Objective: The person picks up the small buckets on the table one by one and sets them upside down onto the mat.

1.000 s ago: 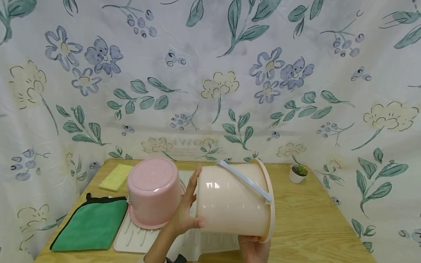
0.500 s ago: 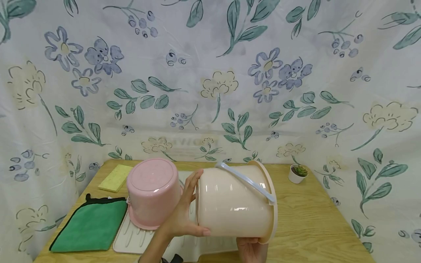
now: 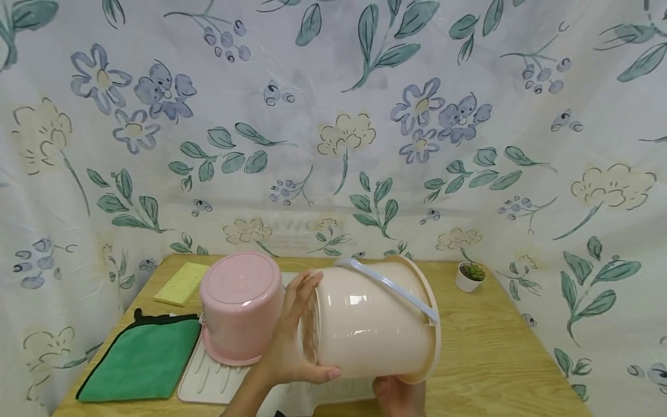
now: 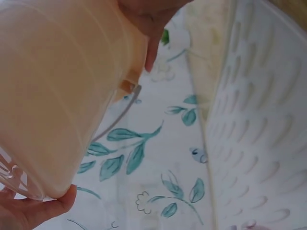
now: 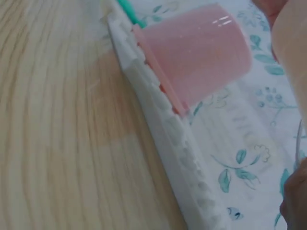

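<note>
A cream bucket (image 3: pixel 375 324) is held tilted on its side above the drying board, its rim to the right and its base to the left. My left hand (image 3: pixel 289 350) grips the base, thumb on the near side and fingers on the far upper side. At the lower rim, my right hand (image 3: pixel 400 397) holds the bucket from below; the bucket partly hides its fingers. A pale blue handle (image 3: pixel 393 286) lies across the bucket's upper side. Left of it, a pink bucket (image 3: pixel 241 313) stands upside down on the white ridged drying board (image 3: pixel 203 388).
A green cloth (image 3: pixel 138 359) with black edging lies left of the board, and a yellow sponge cloth (image 3: pixel 181 282) is behind it. At the back right of the wooden table (image 3: pixel 500 359) stands a small potted plant (image 3: pixel 470 277). A floral curtain (image 3: pixel 333 174) hangs behind.
The cream bucket has turned slightly, so more of its base faces me, and its base end has shifted a little right and down. Both hands have kept hold of it.
</note>
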`<move>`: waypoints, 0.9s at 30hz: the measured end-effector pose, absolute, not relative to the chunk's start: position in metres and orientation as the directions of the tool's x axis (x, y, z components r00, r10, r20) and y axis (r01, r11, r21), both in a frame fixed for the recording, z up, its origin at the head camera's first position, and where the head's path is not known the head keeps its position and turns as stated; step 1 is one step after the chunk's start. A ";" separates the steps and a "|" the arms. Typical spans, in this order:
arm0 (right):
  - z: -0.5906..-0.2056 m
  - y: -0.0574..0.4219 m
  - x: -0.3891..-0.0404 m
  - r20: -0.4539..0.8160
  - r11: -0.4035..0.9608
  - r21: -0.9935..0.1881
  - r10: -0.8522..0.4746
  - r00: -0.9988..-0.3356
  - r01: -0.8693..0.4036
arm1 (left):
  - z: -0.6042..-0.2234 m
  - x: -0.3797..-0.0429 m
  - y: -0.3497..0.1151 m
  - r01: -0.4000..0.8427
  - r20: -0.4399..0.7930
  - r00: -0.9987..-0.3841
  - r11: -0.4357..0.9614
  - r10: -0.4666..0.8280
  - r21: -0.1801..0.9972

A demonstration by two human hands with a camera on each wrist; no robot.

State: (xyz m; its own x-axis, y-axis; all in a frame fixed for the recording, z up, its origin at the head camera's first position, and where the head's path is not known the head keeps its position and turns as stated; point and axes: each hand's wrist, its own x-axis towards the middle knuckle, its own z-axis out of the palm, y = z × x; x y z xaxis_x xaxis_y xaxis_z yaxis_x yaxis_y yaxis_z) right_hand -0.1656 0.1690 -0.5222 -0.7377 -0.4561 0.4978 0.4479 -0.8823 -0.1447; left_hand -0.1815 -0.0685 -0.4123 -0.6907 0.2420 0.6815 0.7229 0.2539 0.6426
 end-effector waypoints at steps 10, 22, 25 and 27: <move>-0.515 0.199 -0.172 0.159 -0.641 -0.700 -0.570 -0.806 0.316 | -0.397 -0.176 -0.069 0.671 0.714 -0.682 0.523 0.157 0.526; -0.495 0.221 -0.183 -0.094 -0.049 -0.992 -0.293 -0.951 0.113 | -0.393 -0.179 -0.073 0.581 0.726 -0.674 0.704 0.135 0.409; -0.497 0.225 -0.184 -0.059 -0.022 -0.997 -0.321 -0.945 0.069 | -0.393 -0.180 -0.074 0.562 0.722 -0.678 0.729 0.136 0.391; -0.498 0.228 -0.186 -0.040 -0.018 -0.999 -0.352 -0.935 0.050 | -0.393 -0.180 -0.074 0.551 0.723 -0.678 0.745 0.136 0.376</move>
State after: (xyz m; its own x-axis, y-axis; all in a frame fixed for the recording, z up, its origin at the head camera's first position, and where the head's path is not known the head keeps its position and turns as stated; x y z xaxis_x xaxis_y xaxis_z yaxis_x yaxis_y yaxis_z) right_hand -0.1855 0.2278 -0.4982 -0.9352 -0.3517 -0.0404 0.0498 -0.0178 -0.9986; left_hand -0.1800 -0.0739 -0.3928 -0.6778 0.1361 0.7226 0.5508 0.7450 0.3762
